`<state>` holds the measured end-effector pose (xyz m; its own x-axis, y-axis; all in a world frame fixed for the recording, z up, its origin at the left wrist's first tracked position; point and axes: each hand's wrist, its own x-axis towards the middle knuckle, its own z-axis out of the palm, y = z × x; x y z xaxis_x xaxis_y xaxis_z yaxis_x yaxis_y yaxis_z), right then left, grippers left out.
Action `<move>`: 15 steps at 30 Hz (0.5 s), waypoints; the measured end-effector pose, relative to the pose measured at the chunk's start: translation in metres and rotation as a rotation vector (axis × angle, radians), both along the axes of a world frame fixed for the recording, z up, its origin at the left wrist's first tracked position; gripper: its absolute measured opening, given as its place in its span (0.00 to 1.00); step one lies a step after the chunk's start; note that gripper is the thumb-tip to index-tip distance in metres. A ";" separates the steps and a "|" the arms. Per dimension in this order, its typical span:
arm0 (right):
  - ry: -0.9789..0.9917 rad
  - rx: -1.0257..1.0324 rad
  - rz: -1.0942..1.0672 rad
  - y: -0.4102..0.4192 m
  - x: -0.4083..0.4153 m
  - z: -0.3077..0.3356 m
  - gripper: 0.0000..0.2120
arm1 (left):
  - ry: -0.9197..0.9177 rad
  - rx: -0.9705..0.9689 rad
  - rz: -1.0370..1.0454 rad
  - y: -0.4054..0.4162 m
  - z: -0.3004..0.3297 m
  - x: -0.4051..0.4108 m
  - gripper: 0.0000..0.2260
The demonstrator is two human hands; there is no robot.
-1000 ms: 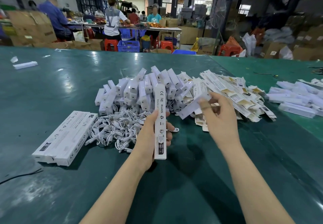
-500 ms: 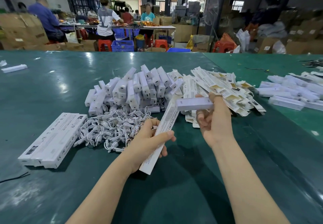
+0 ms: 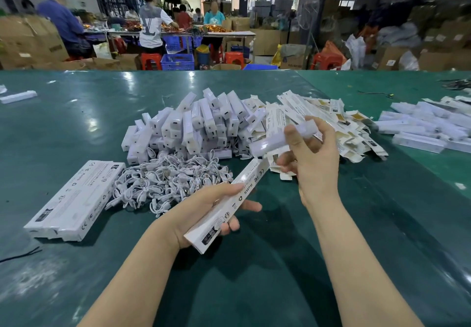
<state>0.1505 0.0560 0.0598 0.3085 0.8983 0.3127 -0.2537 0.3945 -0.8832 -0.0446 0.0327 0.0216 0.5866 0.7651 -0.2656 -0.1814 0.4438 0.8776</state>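
My left hand [image 3: 204, 212] grips a long white printed carton [image 3: 229, 204] that slants up to the right, its upper end open. My right hand [image 3: 311, 158] holds a white lamp bar [image 3: 275, 138] between thumb and fingers, tilted, with its lower left end close to the carton's open end. On the green table [image 3: 76, 122] behind them lie a heap of white lamp bars [image 3: 193, 125], a tangle of white cables [image 3: 168, 181] and a spread of flat unfolded cartons [image 3: 344, 127].
A row of closed white cartons [image 3: 76, 199] lies at the left. More white boxes [image 3: 428, 127] lie at the right, and a single white piece [image 3: 17, 96] at the far left. A black wire [image 3: 20, 254] lies near the left edge. People work at tables in the background.
My right hand has picked a lamp bar from the heap and swung its end down toward the carton. My left hand has tilted the carton from upright to slanting right.
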 end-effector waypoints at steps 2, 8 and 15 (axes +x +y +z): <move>-0.056 0.009 -0.127 -0.001 0.001 -0.003 0.22 | 0.037 0.040 -0.016 -0.001 -0.001 -0.001 0.19; -0.099 -0.092 -0.326 0.004 0.008 -0.008 0.22 | 0.166 0.178 -0.109 -0.004 -0.001 -0.002 0.23; -0.089 -0.163 -0.351 0.010 0.009 -0.014 0.21 | 0.193 0.221 -0.049 -0.005 0.001 -0.001 0.24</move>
